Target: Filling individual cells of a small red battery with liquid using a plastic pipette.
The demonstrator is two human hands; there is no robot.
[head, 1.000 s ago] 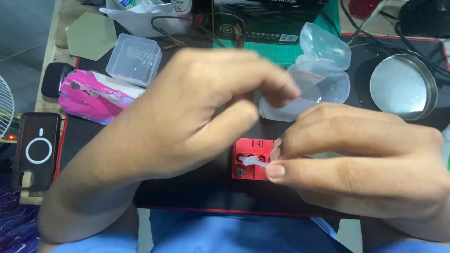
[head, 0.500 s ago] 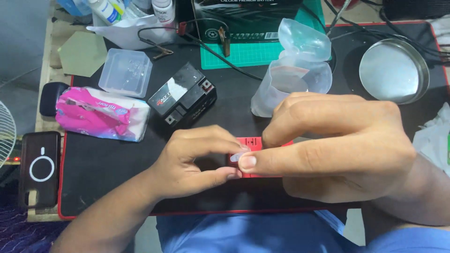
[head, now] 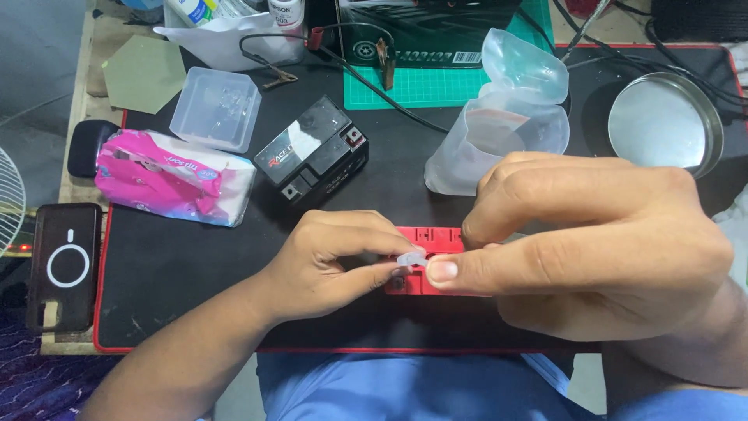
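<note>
The left hand (head: 335, 261) pinches a small clear piece (head: 411, 257) against the red block (head: 427, 261) on the surface (head: 179, 265); the right hand (head: 584, 242) clamps the block, thumb beside it. The fitting step is in hand; next calls for careful seating. Since half a second ago, the hands sit lower, closer.

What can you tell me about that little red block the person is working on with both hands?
The red block is a small, flat rectangular piece that looks like moulded plastic, with small notches along its far edge. It lies flat on the black mat near the front edge, mostly hidden under the fingers. The left hand and right hand meet over it, pinching a tiny pale, translucent piece against its top. The block's near side is covered, so its full shape cannot be told.
</note>
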